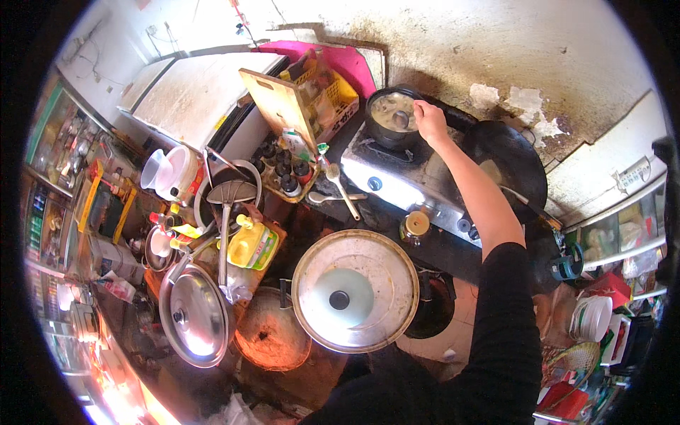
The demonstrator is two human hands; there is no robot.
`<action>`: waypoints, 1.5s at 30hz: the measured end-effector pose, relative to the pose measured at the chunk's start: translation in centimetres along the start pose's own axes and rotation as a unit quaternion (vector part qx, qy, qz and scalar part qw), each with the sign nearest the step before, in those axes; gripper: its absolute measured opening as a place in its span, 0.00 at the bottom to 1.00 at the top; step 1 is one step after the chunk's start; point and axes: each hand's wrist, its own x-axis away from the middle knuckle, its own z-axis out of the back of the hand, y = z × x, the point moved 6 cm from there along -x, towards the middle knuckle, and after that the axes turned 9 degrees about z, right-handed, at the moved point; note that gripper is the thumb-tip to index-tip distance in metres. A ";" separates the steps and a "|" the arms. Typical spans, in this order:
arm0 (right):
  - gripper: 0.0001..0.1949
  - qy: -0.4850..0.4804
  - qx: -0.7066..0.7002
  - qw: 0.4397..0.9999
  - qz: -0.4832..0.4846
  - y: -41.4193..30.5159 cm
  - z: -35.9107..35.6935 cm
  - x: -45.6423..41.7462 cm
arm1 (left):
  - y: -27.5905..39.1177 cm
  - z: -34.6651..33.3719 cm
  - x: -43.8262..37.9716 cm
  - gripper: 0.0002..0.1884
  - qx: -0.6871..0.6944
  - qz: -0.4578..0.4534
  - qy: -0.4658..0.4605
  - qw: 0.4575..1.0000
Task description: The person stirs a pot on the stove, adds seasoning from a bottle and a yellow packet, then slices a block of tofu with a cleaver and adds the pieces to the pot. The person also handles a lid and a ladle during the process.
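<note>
My right hand (429, 121) is closed on the handle of a ladle (400, 119) over a black cooking pot (392, 135). The ladle's bowl rests in the pale, cloudy broth (383, 110), where some lumps show. Under the pot is the left burner of a steel gas stove (393, 183). A black wok (504, 159) sits on the right side, partly hidden by my forearm. Nearer to me lies a large round metal lid (372, 329) with a glass centre and a black knob. My left hand is out of view.
A lidded jar (415, 226), a brush (342, 191) and a white spoon (332, 197) lie along the stove's front. Left are seasoning bottles (290, 183), a wooden cutting board (279, 103), a skimmer (229, 199), a yellow oil jug (252, 244) and a steel lid (194, 316).
</note>
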 end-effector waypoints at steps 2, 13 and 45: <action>0.12 -0.006 0.018 1.000 0.017 0.2 -1.1 -0.5 | -0.3 -1.6 1.1 0.11 0.002 0.002 0.007 1.000; 0.11 -0.089 0.002 0.990 0.110 -1.2 0.4 -3.9 | 0.0 -7.5 1.9 0.11 0.011 -0.001 -0.005 1.000; 0.15 -0.065 0.010 0.996 -0.062 12.8 -4.5 -3.7 | -4.2 -9.0 2.0 0.11 0.054 -0.007 0.014 0.998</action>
